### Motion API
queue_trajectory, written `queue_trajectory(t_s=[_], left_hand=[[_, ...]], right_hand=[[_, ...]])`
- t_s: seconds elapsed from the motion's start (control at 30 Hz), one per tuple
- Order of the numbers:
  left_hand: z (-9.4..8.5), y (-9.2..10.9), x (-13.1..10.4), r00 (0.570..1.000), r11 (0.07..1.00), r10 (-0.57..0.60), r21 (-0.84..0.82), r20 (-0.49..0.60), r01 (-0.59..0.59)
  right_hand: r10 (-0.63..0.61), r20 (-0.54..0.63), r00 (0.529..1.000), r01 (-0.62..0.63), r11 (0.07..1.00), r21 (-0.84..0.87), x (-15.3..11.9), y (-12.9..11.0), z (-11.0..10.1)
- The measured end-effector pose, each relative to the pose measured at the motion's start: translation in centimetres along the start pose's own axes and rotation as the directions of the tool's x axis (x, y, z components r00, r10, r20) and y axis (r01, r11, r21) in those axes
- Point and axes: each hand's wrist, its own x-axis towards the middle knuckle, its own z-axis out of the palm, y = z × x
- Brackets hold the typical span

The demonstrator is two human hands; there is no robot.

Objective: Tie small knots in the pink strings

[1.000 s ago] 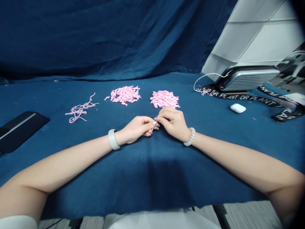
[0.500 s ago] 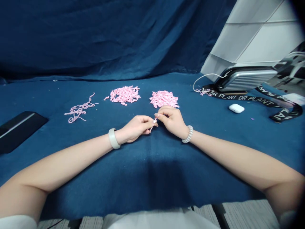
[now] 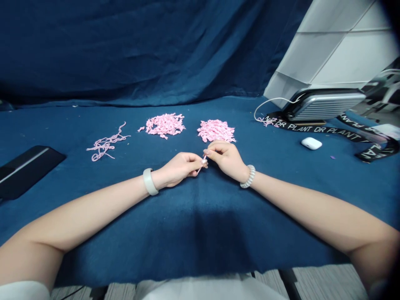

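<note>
1. Grip state: the left grip (image 3: 183,168) is closed in a thumb-and-finger pinch on a thin pink strand (image 3: 199,170). The right grip (image 3: 229,160) is pinched at the strand's upper end.
2. Strand location: between the two grips, just above the worktop (image 3: 175,233). Fingers cover part of it; its full length cannot be told.
3. Handling (judged): very light, soft and limp, unlikely to break under a gentle pull. It offers little to grasp and may slip or twist.
4. Hold point (judged): fingertips only, one grip near each end, with light tension.
5. Count, strand between the grips: one visible.
6. Count, heaps of pink pieces: two. The left heap (image 3: 165,125) lies beyond the left grip; the right heap (image 3: 216,130) lies just beyond the right grip. Individual pieces cannot be counted.
7. Count, loose tangle (image 3: 103,148): one, left of the left grip; its strands overlap.
8. Count, white case (image 3: 311,143): one, well right of the right grip.
</note>
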Motion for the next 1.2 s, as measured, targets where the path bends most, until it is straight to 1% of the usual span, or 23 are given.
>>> queue_trajectory(t_s=[0.07, 0.17, 0.27, 0.37, 0.43, 0.53, 0.63, 0.97, 1.2], left_hand=[[-0.18, -0.01, -0.06, 0.999, 0.999, -0.021, -0.025, 0.029, 0.022], [-0.49, -0.16, -0.06, 0.997, 0.989, -0.046, -0.138, 0.06, 0.054], [-0.68, -0.36, 0.0, 0.994, 0.96, -0.028, -0.273, 0.11, 0.057], [-0.73, -0.42, -0.01, 0.99, 0.946, -0.005, -0.32, 0.144, 0.051], [-0.7, -0.38, -0.08, 0.991, 0.954, -0.014, -0.295, 0.136, 0.054], [-0.6, -0.27, -0.21, 0.995, 0.972, -0.042, -0.225, 0.093, 0.062], [-0.46, -0.28, -0.24, 0.997, 0.984, -0.051, -0.167, 0.066, 0.061], [-0.23, -0.28, -0.3, 0.999, 0.997, -0.038, -0.059, 0.038, 0.041], [-0.28, -0.39, -0.28, 0.999, 0.999, -0.031, -0.044, 0.04, 0.032]], right_hand=[[-0.002, 0.019, 1.0, 0.002, 1.0, 0.025, -0.07, -0.09, -0.06], [0.005, 0.041, 0.999, -0.008, 0.998, 0.057, -0.12, -0.19, -0.13], [0.011, 0.046, 0.999, -0.014, 0.998, 0.069, -0.13, -0.15, -0.16], [0.032, 0.027, 0.999, -0.034, 0.997, 0.076, -0.12, 0.0, -0.23], [0.065, 0.009, 0.998, -0.066, 0.994, 0.089, -0.1, 0.15, -0.32], [0.114, -0.022, 0.993, -0.112, 0.989, 0.099, -0.05, 0.34, -0.45], [0.135, -0.043, 0.99, -0.13, 0.986, 0.106, -0.02, 0.43, -0.53], [0.202, -0.066, 0.977, -0.195, 0.975, 0.105, 0.01, 0.42, -0.71], [0.266, -0.119, 0.957, -0.248, 0.958, 0.144, 0.13, 0.66, -0.8]])
